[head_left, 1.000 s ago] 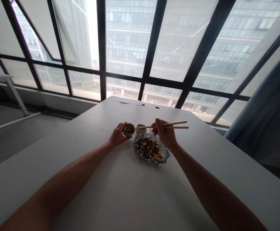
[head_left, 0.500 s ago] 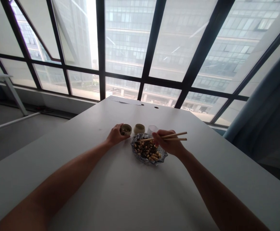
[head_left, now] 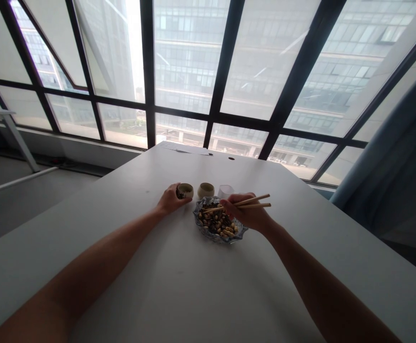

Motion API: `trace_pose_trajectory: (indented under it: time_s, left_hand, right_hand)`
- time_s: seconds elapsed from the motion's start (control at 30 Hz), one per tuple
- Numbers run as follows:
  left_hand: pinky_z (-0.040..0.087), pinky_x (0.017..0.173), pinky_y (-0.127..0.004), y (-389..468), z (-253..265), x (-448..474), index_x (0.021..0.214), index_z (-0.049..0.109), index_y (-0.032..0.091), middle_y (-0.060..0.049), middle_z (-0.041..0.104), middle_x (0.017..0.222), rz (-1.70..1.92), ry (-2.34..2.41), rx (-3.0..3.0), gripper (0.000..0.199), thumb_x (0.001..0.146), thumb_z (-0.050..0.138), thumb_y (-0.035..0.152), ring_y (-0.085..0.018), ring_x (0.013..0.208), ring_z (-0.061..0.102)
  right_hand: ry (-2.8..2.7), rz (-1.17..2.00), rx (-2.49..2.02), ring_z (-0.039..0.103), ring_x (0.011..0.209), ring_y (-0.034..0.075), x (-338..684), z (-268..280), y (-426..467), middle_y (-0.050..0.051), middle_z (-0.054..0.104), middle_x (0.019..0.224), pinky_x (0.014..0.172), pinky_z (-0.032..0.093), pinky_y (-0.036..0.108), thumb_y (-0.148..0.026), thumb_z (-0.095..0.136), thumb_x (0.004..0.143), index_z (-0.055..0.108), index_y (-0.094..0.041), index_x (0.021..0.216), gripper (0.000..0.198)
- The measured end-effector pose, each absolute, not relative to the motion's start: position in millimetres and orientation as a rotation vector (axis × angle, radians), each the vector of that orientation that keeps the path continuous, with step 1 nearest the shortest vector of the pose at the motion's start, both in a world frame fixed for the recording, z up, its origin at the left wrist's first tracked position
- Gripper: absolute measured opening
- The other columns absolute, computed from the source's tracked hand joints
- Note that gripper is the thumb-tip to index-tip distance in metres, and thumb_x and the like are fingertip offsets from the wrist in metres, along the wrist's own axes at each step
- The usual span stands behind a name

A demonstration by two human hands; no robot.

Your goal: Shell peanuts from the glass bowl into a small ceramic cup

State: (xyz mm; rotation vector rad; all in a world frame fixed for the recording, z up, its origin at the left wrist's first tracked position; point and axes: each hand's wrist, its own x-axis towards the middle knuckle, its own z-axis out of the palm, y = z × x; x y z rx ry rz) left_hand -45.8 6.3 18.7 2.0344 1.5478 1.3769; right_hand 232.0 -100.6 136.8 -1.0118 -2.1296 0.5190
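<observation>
My left hand (head_left: pixel 171 199) is closed around the side of a small round cup (head_left: pixel 187 189) with some dark bits inside. A pair of chopsticks (head_left: pixel 256 203) is gripped in my right hand (head_left: pixel 245 209), over the right part of a scalloped glass bowl (head_left: pixel 197 220). Mixed nuts and dark seeds (head_left: pixel 218 221) fill that bowl, and the chopstick tips reach down to them at the left. Whether the tips pinch a piece is too small to tell. A second small cup (head_left: pixel 206 191) stands behind the bowl. Beside it is a clear plastic container (head_left: pixel 225 191), partly hidden by my right hand.
Everything stands on a white table (head_left: pixel 150 276). Papers (head_left: pixel 184 149) and two dark holes lie toward its far end, below large framed windows. A blue curtain (head_left: pixel 382 166) hangs at the right, and another white table (head_left: pixel 0 113) stands at the far left.
My right hand has shifted slightly left with the chopsticks, whose tips now sit lower among the nuts and seeds. My left hand still holds the cup in nearly the same place.
</observation>
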Motion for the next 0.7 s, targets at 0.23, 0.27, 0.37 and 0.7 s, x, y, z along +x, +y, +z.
trace_pose_trajectory:
  time_s: [0.23, 0.27, 0.37, 0.7]
  left_hand:
    - [0.050, 0.101, -0.044, 7.0, 18.2, -45.1, 0.126, 0.060, 0.014, -0.018, 0.066, 0.124, 1.375, 1.552, 2.035, 0.074, 0.065, 0.081, 0.048, -0.033, 0.116, 0.063]
    - [0.050, 0.101, -0.045, 7.0, 18.2, -45.1, 0.127, 0.060, 0.014, -0.017, 0.066, 0.125, 1.374, 1.550, 2.036, 0.073, 0.065, 0.081, 0.048, -0.033, 0.117, 0.062]
    - [0.050, 0.101, -0.044, 7.1, 17.9, -45.2, 0.127, 0.059, 0.013, -0.018, 0.066, 0.125, 1.376, 1.552, 2.031, 0.074, 0.065, 0.081, 0.048, -0.033, 0.117, 0.062]
    - [0.049, 0.101, -0.045, 7.1, 16.4, -45.4, 0.129, 0.057, 0.013, -0.019, 0.064, 0.126, 1.348, 1.559, 2.037, 0.075, 0.066, 0.080, 0.048, -0.033, 0.117, 0.062]
  right_hand:
    - [-2.186, 0.522, -0.934, 0.060, 0.046, 0.015, 232.6, 137.8, -100.2, 0.002, 0.066, 0.052, 0.045, 0.044, 0.025, -0.051, 0.062, 0.091, 0.065, -0.020, 0.063, 0.043]
    - [-2.189, 0.519, -0.931, 0.060, 0.046, 0.015, 232.4, 137.6, -100.2, 0.002, 0.065, 0.052, 0.046, 0.045, 0.025, -0.051, 0.061, 0.092, 0.064, -0.020, 0.062, 0.043]
    - [-2.178, 0.543, -0.933, 0.061, 0.045, 0.015, 232.1, 137.0, -100.2, 0.002, 0.065, 0.052, 0.046, 0.046, 0.025, -0.051, 0.062, 0.091, 0.063, -0.020, 0.063, 0.042]
    - [-2.075, 0.608, -0.949, 0.062, 0.045, 0.016, 232.1, 138.1, -102.3, 0.003, 0.066, 0.052, 0.044, 0.049, 0.026, -0.055, 0.063, 0.089, 0.065, -0.021, 0.064, 0.043]
